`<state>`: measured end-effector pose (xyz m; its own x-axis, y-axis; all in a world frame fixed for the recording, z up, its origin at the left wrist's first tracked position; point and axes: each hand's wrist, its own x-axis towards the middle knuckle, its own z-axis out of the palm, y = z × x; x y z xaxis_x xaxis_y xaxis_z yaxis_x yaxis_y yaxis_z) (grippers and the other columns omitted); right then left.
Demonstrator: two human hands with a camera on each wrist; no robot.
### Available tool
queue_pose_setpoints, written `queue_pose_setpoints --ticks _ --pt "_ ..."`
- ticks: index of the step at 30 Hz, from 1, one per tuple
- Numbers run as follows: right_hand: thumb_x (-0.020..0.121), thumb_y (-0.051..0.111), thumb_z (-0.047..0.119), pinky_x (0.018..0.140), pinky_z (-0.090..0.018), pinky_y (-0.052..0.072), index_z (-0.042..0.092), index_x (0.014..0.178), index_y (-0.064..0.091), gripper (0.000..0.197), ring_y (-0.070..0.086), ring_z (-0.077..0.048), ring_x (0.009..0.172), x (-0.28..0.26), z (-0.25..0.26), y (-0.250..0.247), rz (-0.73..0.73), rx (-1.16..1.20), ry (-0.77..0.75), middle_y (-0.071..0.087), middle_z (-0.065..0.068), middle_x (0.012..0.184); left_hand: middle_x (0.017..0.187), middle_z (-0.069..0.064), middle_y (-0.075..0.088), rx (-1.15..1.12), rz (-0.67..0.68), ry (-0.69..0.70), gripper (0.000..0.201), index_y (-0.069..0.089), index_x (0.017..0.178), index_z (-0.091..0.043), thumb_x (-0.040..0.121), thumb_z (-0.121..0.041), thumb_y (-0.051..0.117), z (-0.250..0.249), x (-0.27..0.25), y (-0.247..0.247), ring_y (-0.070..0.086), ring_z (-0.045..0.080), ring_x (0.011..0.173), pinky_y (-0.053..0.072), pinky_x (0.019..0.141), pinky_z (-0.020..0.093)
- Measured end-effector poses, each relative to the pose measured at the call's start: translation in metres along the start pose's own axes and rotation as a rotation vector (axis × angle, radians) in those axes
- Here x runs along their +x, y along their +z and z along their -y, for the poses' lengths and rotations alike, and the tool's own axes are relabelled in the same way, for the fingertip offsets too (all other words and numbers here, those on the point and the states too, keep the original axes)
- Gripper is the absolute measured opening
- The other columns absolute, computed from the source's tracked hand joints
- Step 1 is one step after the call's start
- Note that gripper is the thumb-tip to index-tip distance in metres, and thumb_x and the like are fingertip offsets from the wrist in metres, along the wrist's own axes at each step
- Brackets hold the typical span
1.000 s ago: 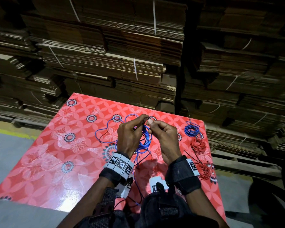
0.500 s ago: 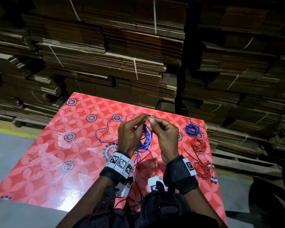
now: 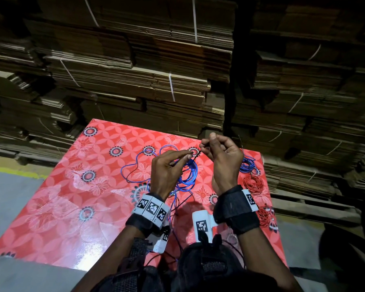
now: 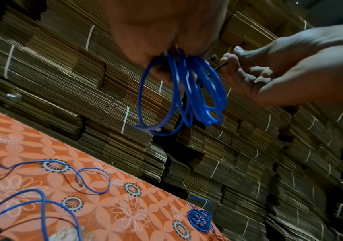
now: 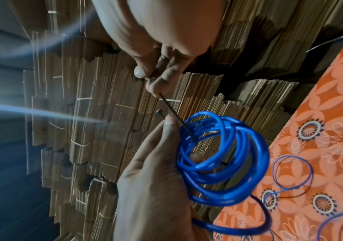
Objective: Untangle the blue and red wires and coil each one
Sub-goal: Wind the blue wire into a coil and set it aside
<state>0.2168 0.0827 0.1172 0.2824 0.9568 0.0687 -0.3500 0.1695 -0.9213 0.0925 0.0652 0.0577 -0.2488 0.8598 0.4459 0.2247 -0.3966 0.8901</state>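
Note:
My left hand [image 3: 185, 155] holds up a coil of blue wire [image 3: 189, 178] above the table, pinching its loops at the top. The same blue coil [image 4: 189, 94] hangs from the left fingers in the left wrist view. My right hand [image 3: 204, 144] is raised just right of the left, thumb and forefinger pinching a thin black tie [image 3: 196, 156]. That tie [image 5: 172, 112] runs from the right fingertips down into the coil [image 5: 222, 156]. A loose tail of blue wire [image 3: 135, 165] trails from the coil across the cloth.
The table [image 3: 72, 197] has a red floral cover. At its right edge lie a small tied blue coil [image 3: 246, 165] and two red coils [image 3: 253, 183] [image 3: 264, 213]. Tall stacks of flattened cardboard [image 3: 135, 70] stand right behind the table. Grey floor lies to the left.
My right hand has lifted up and to the right, away from the left hand, drawing the black tie out taut. The left hand keeps the blue coil in about the same place.

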Motion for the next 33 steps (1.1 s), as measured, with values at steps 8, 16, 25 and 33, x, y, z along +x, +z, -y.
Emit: queue_pose_setpoints --ticks 8,16,25,33 --pt "0.09 0.06 -0.007 0.072 -0.023 0.058 0.005 0.096 0.065 0.015 0.072 -0.014 0.076 0.002 0.001 -0.001 -0.018 0.185 0.096 0.075 -0.005 0.079 0.086 -0.01 0.076 -0.152 -0.08 -0.193 0.016 0.075 0.091 -0.023 0.085 -0.008 0.073 -0.002 -0.004 0.002 0.07 0.015 0.061 0.059 0.055 0.037" --pt "0.088 0.063 -0.004 0.059 -0.018 0.054 0.006 0.094 0.065 0.011 0.067 -0.013 0.068 -0.007 0.0 -0.004 0.112 0.056 0.23 0.074 -0.009 0.082 0.082 -0.031 0.07 -0.137 -0.056 -0.205 0.024 0.073 0.096 -0.031 0.085 -0.01 0.073 -0.003 -0.003 0.004 0.067 -0.006 0.085 0.055 0.076 0.022" --pt "0.084 0.072 -0.001 0.067 -0.022 0.054 0.001 0.098 0.074 0.015 0.064 -0.017 0.074 -0.022 -0.013 -0.013 0.175 -0.134 0.209 0.072 -0.013 0.086 0.111 -0.004 0.073 -0.15 -0.082 -0.178 0.023 0.072 0.114 -0.019 0.092 -0.019 0.067 0.0 -0.007 0.003 0.069 0.008 0.103 0.057 0.088 0.037" --pt "0.084 0.071 -0.001 0.065 -0.022 0.053 0.005 0.094 0.076 0.012 0.062 -0.014 0.069 -0.028 -0.013 -0.012 0.198 -0.203 0.173 0.073 -0.009 0.081 0.102 -0.011 0.075 -0.087 -0.119 -0.153 0.02 0.074 0.11 -0.026 0.091 -0.026 0.067 -0.001 -0.008 0.001 0.07 0.011 0.078 0.057 0.066 0.05"
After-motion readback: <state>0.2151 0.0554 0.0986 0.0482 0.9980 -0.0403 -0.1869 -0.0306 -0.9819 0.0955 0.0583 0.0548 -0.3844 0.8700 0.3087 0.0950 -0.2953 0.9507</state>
